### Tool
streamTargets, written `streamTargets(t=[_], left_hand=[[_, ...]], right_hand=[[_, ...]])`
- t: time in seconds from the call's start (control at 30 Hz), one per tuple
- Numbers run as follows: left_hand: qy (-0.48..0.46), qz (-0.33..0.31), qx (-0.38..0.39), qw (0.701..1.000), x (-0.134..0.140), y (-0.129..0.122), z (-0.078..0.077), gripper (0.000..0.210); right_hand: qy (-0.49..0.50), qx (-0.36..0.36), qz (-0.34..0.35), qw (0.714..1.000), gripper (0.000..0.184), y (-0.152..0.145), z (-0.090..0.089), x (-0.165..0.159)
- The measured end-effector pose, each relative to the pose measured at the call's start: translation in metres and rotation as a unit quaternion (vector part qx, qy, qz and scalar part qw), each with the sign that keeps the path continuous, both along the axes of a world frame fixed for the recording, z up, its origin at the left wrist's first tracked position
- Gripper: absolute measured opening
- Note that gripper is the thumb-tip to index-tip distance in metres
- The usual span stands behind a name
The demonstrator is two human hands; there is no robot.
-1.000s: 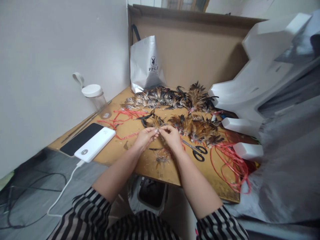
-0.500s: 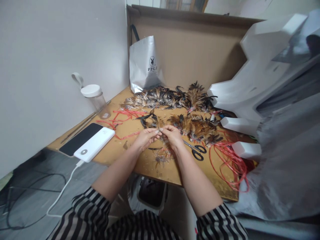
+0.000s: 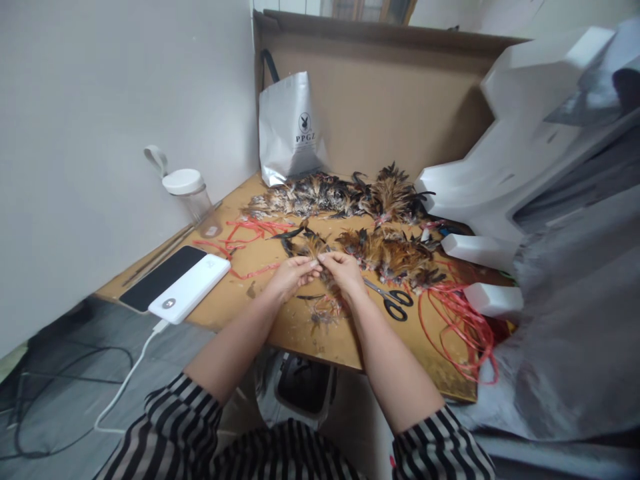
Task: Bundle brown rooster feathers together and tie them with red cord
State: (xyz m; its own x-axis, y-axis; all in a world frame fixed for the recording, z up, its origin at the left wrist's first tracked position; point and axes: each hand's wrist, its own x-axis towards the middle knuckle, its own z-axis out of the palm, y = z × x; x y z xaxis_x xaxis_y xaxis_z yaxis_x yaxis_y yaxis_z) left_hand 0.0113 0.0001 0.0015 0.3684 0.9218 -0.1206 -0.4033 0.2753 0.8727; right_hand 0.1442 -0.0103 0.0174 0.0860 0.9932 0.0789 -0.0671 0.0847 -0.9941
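Observation:
My left hand [image 3: 293, 277] and my right hand [image 3: 343, 272] meet over the near part of the table, thumbs and fingertips pinched together. Between them is a small bunch of brown feathers [image 3: 315, 245], its tips pointing away from me. Beyond my right hand lies a row of brown feather bundles [image 3: 395, 253]. A longer row of black, white and brown feather bundles [image 3: 320, 193] lies farther back. Black-handled scissors [image 3: 395, 303] rest right of my right wrist. Loose feather scraps [image 3: 325, 310] lie beneath my hands.
Red plastic strips [image 3: 455, 327] pile up at the right, with more red strips [image 3: 250, 230] at the left. A power bank [image 3: 190, 287] lies on a phone [image 3: 163, 270], near a lidded jar [image 3: 193, 200]. A silver bag [image 3: 287, 133] and white foam pieces [image 3: 475, 173] border the table [image 3: 300, 340].
Both hands stay nearly in place. The fingers shift slightly, and the feather bunch between them shows more fully above the fingertips.

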Motion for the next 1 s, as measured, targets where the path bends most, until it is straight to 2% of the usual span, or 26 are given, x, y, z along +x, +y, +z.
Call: streamTargets(t=[0.13, 0.2, 0.3, 0.43, 0.57, 0.7, 0.8, 0.9, 1.0], left_hand=[[-0.093, 0.014, -0.046, 0.995, -0.005, 0.004, 0.001, 0.009], [-0.126, 0.020, -0.055, 0.990, -0.006, 0.005, 0.000, 0.008], [-0.147, 0.020, -0.056, 0.987, -0.007, 0.006, -0.001, 0.008], [-0.138, 0.012, -0.055, 0.989, -0.006, 0.005, -0.001, 0.009], [-0.117, -0.003, -0.056, 0.992, -0.005, 0.004, -0.001, 0.009], [-0.095, -0.017, -0.049, 0.994, -0.005, 0.003, -0.002, 0.010], [-0.083, -0.015, -0.044, 0.996, -0.005, 0.003, -0.001, 0.012], [-0.067, 0.006, -0.036, 0.997, -0.004, 0.002, 0.000, 0.012], [-0.032, 0.020, -0.017, 0.999, -0.003, 0.000, 0.003, 0.016]], right_hand=[[-0.096, 0.083, -0.025, 0.992, 0.022, -0.003, 0.001, -0.001], [-0.187, 0.142, -0.038, 0.971, 0.019, -0.007, 0.003, -0.002], [-0.309, 0.212, -0.042, 0.926, 0.014, -0.015, 0.009, -0.003], [-0.400, 0.239, -0.049, 0.883, 0.010, -0.020, 0.013, -0.003], [-0.433, 0.231, -0.063, 0.869, 0.010, -0.019, 0.013, -0.001], [-0.430, 0.223, -0.069, 0.872, 0.012, -0.019, 0.012, 0.001], [-0.403, 0.215, -0.063, 0.887, 0.011, -0.017, 0.011, 0.001], [-0.330, 0.187, -0.045, 0.924, 0.012, -0.012, 0.008, 0.003], [-0.200, 0.121, -0.019, 0.972, 0.020, -0.004, 0.003, 0.004]])
